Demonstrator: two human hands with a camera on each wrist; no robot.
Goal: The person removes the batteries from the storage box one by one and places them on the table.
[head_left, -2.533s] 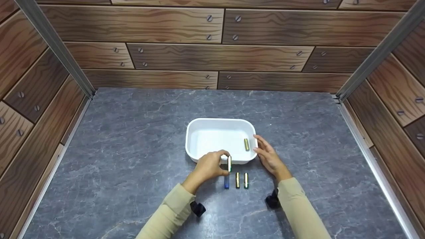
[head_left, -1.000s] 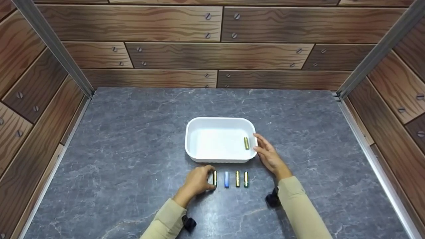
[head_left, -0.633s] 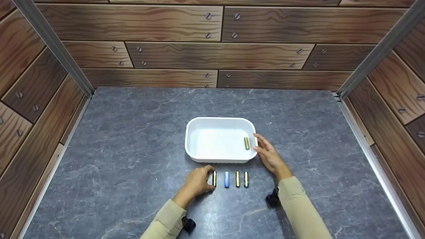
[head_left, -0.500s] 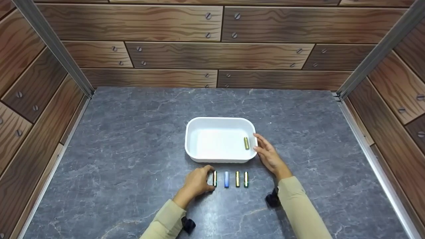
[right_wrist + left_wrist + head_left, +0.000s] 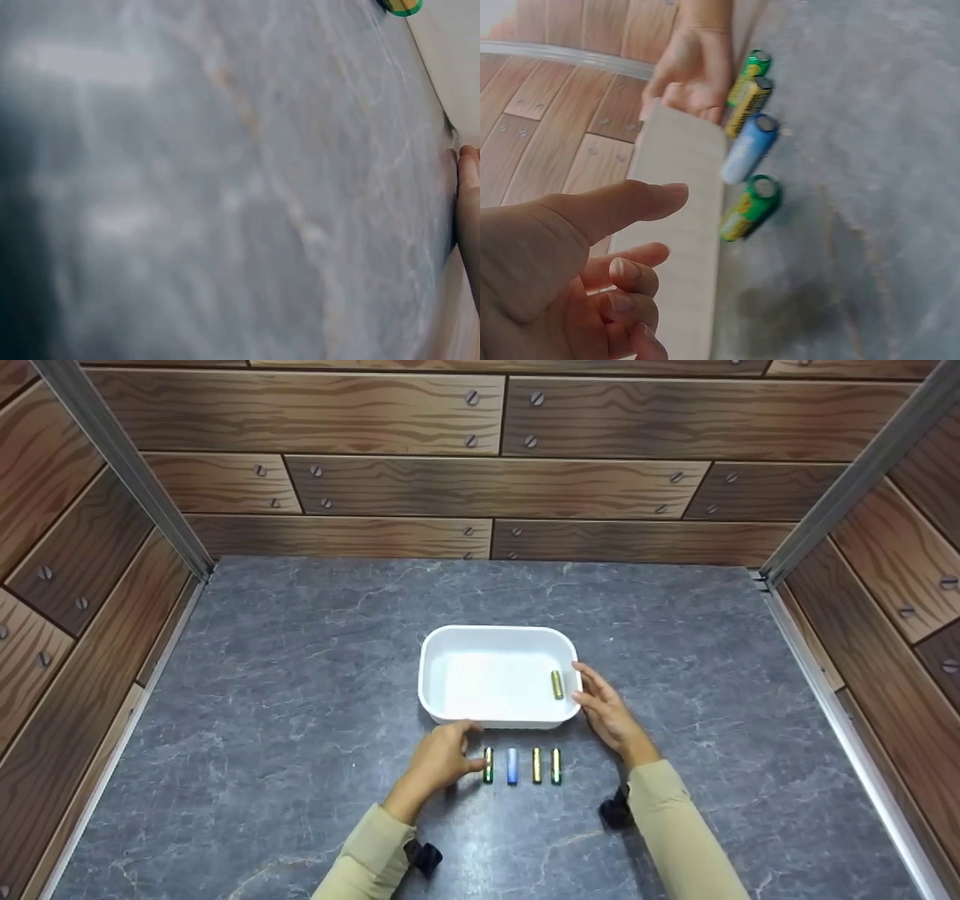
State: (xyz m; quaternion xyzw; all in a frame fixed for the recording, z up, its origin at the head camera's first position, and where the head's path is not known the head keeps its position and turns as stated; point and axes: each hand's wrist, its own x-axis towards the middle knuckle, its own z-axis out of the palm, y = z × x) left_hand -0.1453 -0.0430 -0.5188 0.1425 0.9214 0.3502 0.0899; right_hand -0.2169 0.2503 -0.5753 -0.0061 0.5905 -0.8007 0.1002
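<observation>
Four-sided and white with rounded corners, a plastic container [image 5: 450, 712] stands mid-table with one gold-coloured battery [image 5: 556, 685] inside, near its right wall. In front of it lies a spaced row of batteries: a green and gold one [image 5: 488, 766], a blue one [image 5: 512, 766], a gold and black one [image 5: 536, 766] and another green and gold one [image 5: 556, 766]. My left hand [image 5: 441, 754] is beside the leftmost battery, thumb and fingers apart, holding nothing. My right hand [image 5: 611, 716] touches the container's right wall with its fingertips and thumb.
The grey marbled tabletop [image 5: 300, 697] has wood-patterned panels [image 5: 390, 487] behind and at both sides, with metal corner posts. Black wrist cameras hang under both sleeves.
My left hand carried a green and gold battery from the container's front edge down to the row's left end, then let go and lifted slightly. The right hand stays put.
</observation>
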